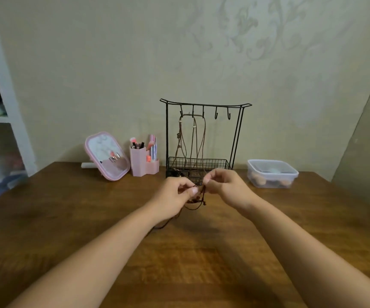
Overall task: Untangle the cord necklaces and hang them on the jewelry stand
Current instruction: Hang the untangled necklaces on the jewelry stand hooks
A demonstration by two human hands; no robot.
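With brown cord necklaces [193, 138] already on the jewelry stand [204, 138], the left hand [175, 196] and right hand [226, 185] pinched a dark tangled cord [196, 200] before it.

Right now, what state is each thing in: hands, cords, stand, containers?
Left hand: pinching the tangled cord.
Right hand: pinching the same cord.
Tangled cord: held above the table, tail trailing down.
Jewelry stand: upright, brown necklaces hanging on left hooks, right hooks bare.
Plastic box: lid on.
Pink mirror: propped tilted.

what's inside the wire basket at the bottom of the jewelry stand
The lower ends of the hung cord necklaces drop into the wire basket; something dark sits at its left. Both hands cover its front.
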